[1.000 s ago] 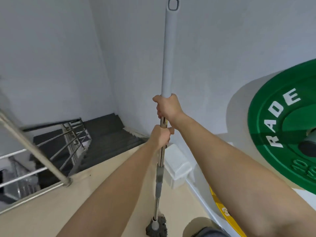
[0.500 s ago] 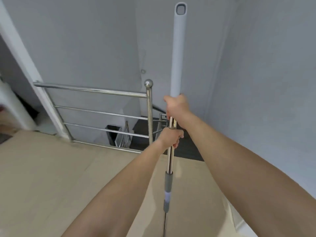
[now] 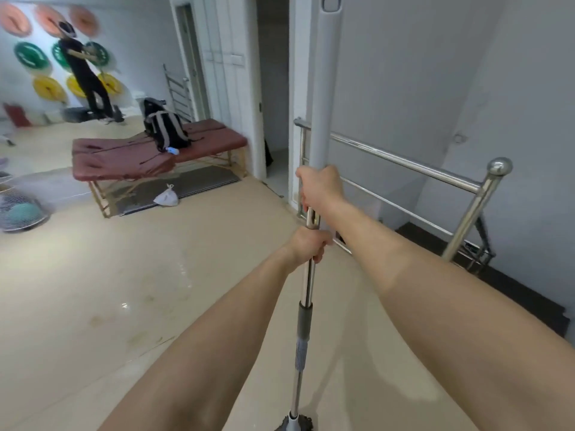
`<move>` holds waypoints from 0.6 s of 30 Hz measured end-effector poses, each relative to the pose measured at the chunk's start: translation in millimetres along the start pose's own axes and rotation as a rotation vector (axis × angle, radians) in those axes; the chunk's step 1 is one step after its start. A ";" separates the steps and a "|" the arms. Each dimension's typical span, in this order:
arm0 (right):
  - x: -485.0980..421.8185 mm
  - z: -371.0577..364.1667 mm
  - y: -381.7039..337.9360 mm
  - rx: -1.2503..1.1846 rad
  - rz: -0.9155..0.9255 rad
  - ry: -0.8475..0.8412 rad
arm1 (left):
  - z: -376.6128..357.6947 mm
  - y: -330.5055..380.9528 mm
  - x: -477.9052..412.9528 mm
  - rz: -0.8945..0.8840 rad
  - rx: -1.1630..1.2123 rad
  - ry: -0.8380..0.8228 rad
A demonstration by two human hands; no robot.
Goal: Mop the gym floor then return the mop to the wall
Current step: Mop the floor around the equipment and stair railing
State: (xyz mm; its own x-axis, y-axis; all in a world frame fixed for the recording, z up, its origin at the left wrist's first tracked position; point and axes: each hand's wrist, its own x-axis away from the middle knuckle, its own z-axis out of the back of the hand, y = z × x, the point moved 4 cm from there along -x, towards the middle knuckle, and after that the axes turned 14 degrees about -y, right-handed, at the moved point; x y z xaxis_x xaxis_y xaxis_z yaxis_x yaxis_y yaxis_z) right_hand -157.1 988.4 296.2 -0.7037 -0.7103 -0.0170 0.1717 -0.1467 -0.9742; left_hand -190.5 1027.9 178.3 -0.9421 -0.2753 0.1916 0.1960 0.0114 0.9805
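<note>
I hold a mop upright in front of me. Its long grey handle (image 3: pixel 323 88) rises to the top edge of the view, and a steel shaft runs down to the dark mop head (image 3: pixel 295 424) on the floor at the bottom edge. My right hand (image 3: pixel 320 186) grips the handle where grey meets steel. My left hand (image 3: pixel 308 245) grips the steel shaft just below it. The beige gym floor (image 3: pixel 109 290) stretches to the left with wet, shiny patches.
A steel stair railing (image 3: pixel 435 175) guards a dark stairwell on the right. A red massage bench (image 3: pixel 149 147) with a black backpack (image 3: pixel 165 126) stands at the back left, a white bag (image 3: pixel 166 197) under it. A person in black (image 3: pixel 84 73) stands by wall-mounted weight plates. A fan (image 3: pixel 21 209) sits far left.
My view has swung left, from the stairwell corner and the green plate to the open gym room. Both hands kept the same grip on the mop, which stays upright.
</note>
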 end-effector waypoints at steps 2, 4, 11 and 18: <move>-3.7 -47.4 -10.2 0.017 0.013 -0.095 | 44.9 -6.9 23.0 0.003 0.013 0.076; -5.9 -89.2 -19.1 0.034 0.032 -0.185 | 84.6 -14.8 44.0 0.007 0.017 0.155; -22.4 -204.4 -34.7 -0.055 0.110 -0.445 | 187.4 -36.3 100.7 0.057 0.016 0.425; -44.4 -283.5 -41.8 -0.141 0.101 -0.757 | 246.8 -46.4 135.0 0.111 0.017 0.726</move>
State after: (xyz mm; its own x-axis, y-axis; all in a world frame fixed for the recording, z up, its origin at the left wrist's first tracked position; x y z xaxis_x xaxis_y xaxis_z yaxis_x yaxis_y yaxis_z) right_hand -328.5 1221.2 273.8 -0.0180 -0.9998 0.0015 0.0845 -0.0030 -0.9964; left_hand -394.0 1227.5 169.4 -0.4977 -0.8392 0.2191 0.2702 0.0900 0.9586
